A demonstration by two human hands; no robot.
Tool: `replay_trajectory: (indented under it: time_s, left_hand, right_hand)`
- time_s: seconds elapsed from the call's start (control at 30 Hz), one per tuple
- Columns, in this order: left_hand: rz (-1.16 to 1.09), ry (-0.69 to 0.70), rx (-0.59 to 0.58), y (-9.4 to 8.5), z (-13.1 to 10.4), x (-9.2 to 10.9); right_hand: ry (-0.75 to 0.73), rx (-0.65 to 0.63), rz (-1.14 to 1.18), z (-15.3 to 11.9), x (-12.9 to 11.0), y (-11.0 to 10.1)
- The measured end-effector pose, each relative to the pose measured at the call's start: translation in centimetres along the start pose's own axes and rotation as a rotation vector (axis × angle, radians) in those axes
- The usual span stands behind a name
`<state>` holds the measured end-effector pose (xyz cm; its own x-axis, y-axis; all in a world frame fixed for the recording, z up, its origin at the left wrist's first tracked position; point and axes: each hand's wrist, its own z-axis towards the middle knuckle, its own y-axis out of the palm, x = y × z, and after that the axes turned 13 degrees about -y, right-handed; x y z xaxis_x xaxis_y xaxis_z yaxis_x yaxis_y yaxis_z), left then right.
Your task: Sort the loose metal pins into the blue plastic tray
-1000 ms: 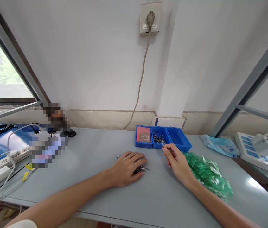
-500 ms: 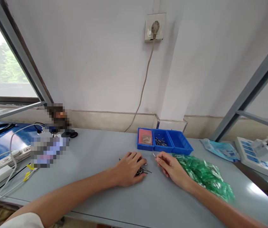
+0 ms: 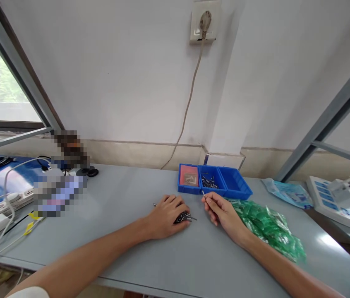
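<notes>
My left hand [image 3: 168, 216] lies curled over a small pile of thin metal pins [image 3: 183, 217], which may be rivets. The fingers close around the pile, and some pins stick out beside the thumb and past the far side of the hand. To its right, my right hand [image 3: 221, 210] pinches a single thin metal pin [image 3: 203, 193] between thumb and fingertips, its light end pointing up and left. Just beyond that hand stands a blue three-compartment tray [image 3: 236, 183]. Its middle compartment contains loose pins [image 3: 209, 182]; a pink card [image 3: 188, 174] and a small clear bag occupy the left one.
Crumpled green plastic bags [image 3: 269, 225] lie beside my right forearm. Farther right are a light-blue packet [image 3: 288, 193] and a white power strip [image 3: 333, 203]. Cables and another power strip [image 3: 9, 203] crowd the left side. A cord hangs from the wall socket [image 3: 205, 22].
My right hand has moved slightly toward the tray, and the pin in it points more upward. My left hand stays over the pile. The camera view has shifted a little.
</notes>
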<state>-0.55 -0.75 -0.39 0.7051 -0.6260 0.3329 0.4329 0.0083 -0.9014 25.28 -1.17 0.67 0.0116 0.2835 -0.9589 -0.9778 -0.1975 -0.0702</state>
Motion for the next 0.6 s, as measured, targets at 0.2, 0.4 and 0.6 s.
replay_trajectory:
  time_s: [0.2, 0.4, 0.6]
  left_hand:
    - [-0.024, -0.007, -0.010, -0.2, 0.0, -0.2]
    - [-0.035, -0.012, -0.025, -0.4, -0.3, -0.4]
    - [-0.050, -0.017, -0.031, -0.7, -0.2, -0.4]
  right_hand:
    - [0.001, 0.036, -0.022, -0.3, -0.2, 0.2]
    - [-0.035, 0.009, -0.096, -0.6, 0.4, 0.4]
    - [-0.036, 0.003, -0.160, -0.6, 1.4, 0.0]
